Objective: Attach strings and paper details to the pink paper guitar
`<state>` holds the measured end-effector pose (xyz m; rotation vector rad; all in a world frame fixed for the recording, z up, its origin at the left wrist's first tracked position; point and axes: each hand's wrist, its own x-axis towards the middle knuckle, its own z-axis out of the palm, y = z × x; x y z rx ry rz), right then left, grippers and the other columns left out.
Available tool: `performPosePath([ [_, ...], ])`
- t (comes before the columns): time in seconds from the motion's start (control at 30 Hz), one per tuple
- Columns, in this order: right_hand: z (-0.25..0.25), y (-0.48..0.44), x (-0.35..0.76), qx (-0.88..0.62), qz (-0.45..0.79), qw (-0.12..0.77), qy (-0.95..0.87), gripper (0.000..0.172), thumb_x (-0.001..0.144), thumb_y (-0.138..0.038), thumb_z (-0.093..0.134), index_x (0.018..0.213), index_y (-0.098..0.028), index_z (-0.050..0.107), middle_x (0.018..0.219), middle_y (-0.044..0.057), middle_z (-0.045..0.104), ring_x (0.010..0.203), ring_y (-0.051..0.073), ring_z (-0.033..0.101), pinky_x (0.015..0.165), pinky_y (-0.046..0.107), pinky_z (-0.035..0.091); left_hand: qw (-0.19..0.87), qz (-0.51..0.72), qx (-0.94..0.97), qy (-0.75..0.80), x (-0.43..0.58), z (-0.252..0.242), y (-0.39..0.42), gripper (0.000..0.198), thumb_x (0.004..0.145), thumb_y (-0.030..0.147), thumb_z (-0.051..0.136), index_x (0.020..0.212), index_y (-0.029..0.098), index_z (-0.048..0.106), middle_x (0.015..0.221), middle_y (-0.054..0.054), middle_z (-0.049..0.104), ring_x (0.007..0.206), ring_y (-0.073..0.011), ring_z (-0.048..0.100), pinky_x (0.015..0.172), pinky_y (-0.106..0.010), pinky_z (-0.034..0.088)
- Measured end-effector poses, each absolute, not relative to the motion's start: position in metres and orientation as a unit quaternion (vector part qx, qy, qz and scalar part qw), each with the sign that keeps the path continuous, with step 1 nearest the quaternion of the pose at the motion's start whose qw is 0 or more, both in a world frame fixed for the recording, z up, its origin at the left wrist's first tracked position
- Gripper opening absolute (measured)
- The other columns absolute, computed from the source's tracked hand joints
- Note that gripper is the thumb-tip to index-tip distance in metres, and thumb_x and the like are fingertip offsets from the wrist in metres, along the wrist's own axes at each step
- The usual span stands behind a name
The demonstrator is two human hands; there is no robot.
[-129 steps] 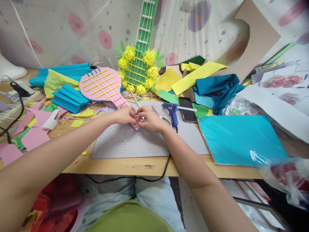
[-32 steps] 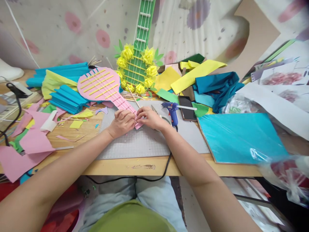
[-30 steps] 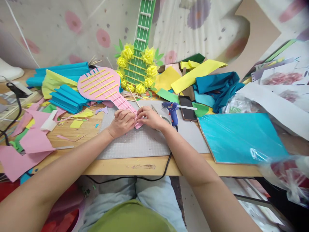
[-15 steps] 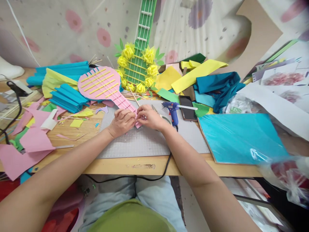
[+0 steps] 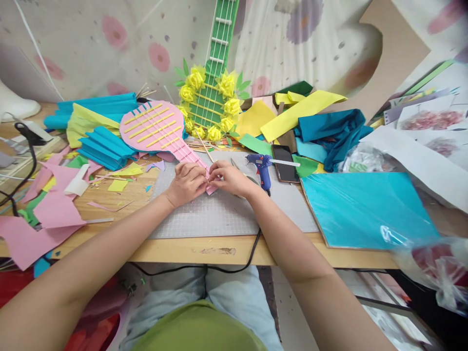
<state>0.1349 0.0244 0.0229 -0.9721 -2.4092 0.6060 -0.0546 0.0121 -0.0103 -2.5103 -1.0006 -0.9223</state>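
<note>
A pink paper guitar [image 5: 152,126] with yellow strips and light strings lies slanted over a grey cutting mat [image 5: 204,219], its neck pointing toward me. My left hand [image 5: 187,184] is closed over the lower end of the neck. Beside it, my right hand [image 5: 230,178] pinches at the neck's end with fingertips together. Whatever small piece lies between the fingertips is too small to make out. A blue glue gun [image 5: 262,171] with a white stick rests right of my right hand, and scissors are partly hidden behind that hand.
A green guitar [image 5: 206,105] with yellow paper flowers stands behind. A phone [image 5: 285,165] lies beside the glue gun. Blue sheets in plastic [image 5: 365,209] are at the right, pink paper scraps [image 5: 58,209] at the left. A black cable [image 5: 252,253] hangs over the table's front edge.
The view has shifted very slightly. My left fingers have moved a little closer to my right fingertips at the neck's end.
</note>
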Motion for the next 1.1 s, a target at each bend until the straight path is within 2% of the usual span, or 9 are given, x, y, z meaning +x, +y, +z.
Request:
performPosePath([
  [0.3,0.022,0.022,0.131,-0.381,0.246,0.239,-0.859,0.006,0.071,-0.016,0.060,0.070,-0.015,0.065,0.094,0.005,0.054,0.089,0.013,0.052,0.082,0.028,0.041,-0.019,-0.302,-0.858,-0.414,-0.051,0.008,0.013,0.015,0.072,0.033,0.062,0.064,0.022,0.067,0.096,-0.005,0.058,0.100,-0.0233,0.042,0.087,-0.045,0.026],
  [0.53,0.021,0.024,0.134,-0.363,0.272,0.248,-0.856,0.006,0.070,-0.021,0.064,0.071,-0.016,0.067,0.095,0.004,0.055,0.090,0.013,0.053,0.084,0.029,0.041,-0.123,-0.202,-0.850,-0.471,-0.049,0.022,0.018,0.016,0.068,0.037,0.063,0.066,0.022,0.068,0.101,-0.003,0.057,0.107,-0.0234,0.040,0.093,-0.043,0.023],
  [0.8,0.021,0.024,0.134,-0.346,0.262,0.248,-0.866,0.008,0.072,-0.022,0.062,0.071,-0.016,0.066,0.095,0.005,0.056,0.092,0.014,0.053,0.086,0.030,0.040,-0.126,-0.175,-0.853,-0.476,-0.047,0.026,0.019,0.017,0.070,0.036,0.062,0.066,0.021,0.067,0.102,-0.003,0.057,0.109,-0.0238,0.041,0.094,-0.044,0.021],
  [1.1,0.020,0.025,0.134,-0.349,0.256,0.271,-0.860,0.007,0.073,-0.015,0.055,0.068,-0.016,0.061,0.087,0.003,0.056,0.086,0.013,0.053,0.082,0.028,0.041,-0.120,-0.177,-0.854,-0.474,-0.051,0.027,0.016,0.014,0.073,0.035,0.060,0.071,0.023,0.068,0.099,-0.002,0.061,0.105,-0.0221,0.044,0.094,-0.045,0.020],
])
